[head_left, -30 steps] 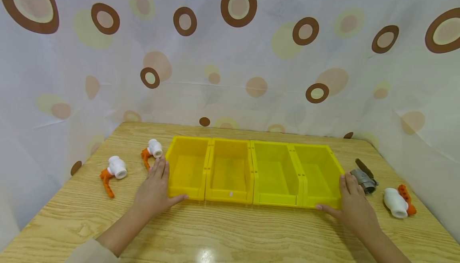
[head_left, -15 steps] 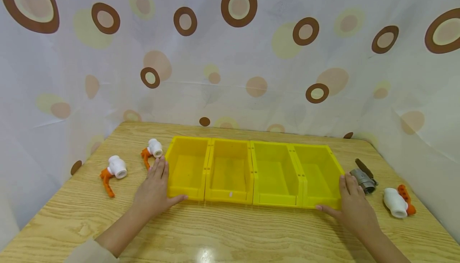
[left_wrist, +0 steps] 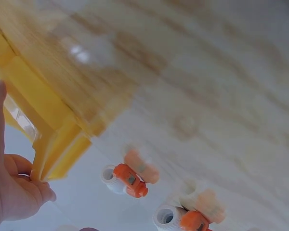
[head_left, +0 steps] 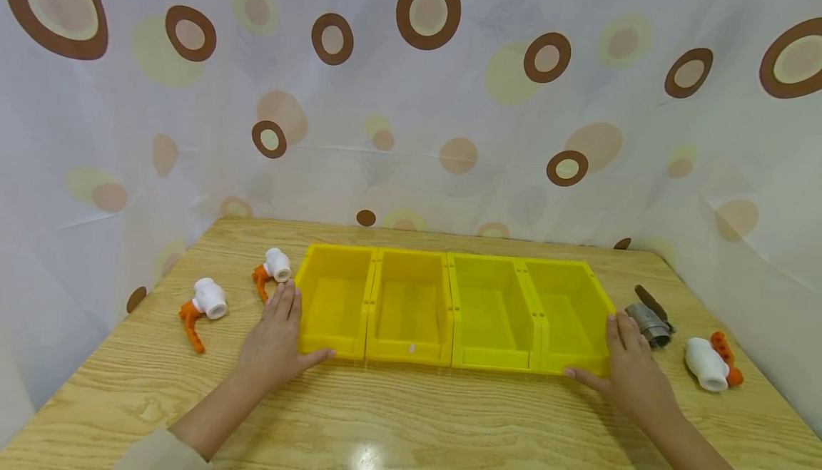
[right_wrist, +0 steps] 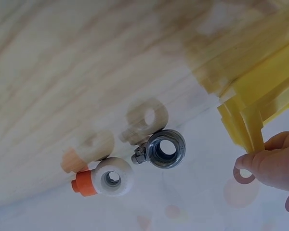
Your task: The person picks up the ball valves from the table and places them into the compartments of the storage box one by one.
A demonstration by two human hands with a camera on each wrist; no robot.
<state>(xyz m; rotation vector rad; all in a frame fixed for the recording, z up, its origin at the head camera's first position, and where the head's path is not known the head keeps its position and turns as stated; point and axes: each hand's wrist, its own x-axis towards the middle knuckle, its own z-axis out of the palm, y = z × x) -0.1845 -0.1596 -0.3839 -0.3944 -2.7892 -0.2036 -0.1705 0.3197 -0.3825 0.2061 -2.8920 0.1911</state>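
Observation:
A row of several yellow plastic storage bins (head_left: 411, 352) stands side by side on the wooden table, open tops showing bare insides. At the row's left end my left hand (head_left: 272, 349) lies with fairly straight fingers along the outer wall, its thumb against the front lip. My right hand (head_left: 636, 370) rests against the right end bin (head_left: 571, 363) in the same way, thumb at the front. Both wrist views show fingers touching the bin edges. Near my left fingers lies a white ball valve (head_left: 277, 264) with an orange handle; a grey metal valve (head_left: 650, 326) lies beside my right hand.
Farther left on the table (head_left: 411, 420) lies another white valve (head_left: 210, 299) with an orange handle. A white valve (head_left: 706, 363) with an orange handle lies at the far right. Behind the table hangs a white curtain (head_left: 411, 177) with coloured circles.

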